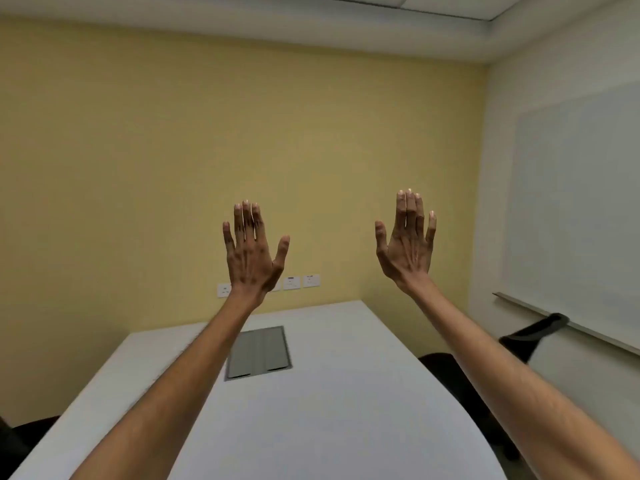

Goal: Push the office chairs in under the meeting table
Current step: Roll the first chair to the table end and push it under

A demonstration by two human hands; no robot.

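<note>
**Empty hands raised over the table, chairs untouched**

Bare forearms reach out from the bottom edge, crossing above the white, smooth-topped meeting table [346,393] with its grey rectangular cable hatch [258,353] lying below and between the wrists. Both arms end in raised hands, backs toward the camera: the left hand [251,258] has its fingers spread and thumb out, gripping nothing; the right hand [407,251] is likewise flat and wide open, fingers closer together, also empty. Held up like this in front of the yellow wall [173,150], well clear of any furniture, they look more like a ready pose than a working one.

A black office chair [535,332], dark-backed with a curved top, stands below and to the right of the right hand, near the whiteboard [571,202]; its seat appears out from the table edge. Another dark chair [20,441] shows far below the left hand, mostly cut off. Neither seems pushed in yet.
</note>
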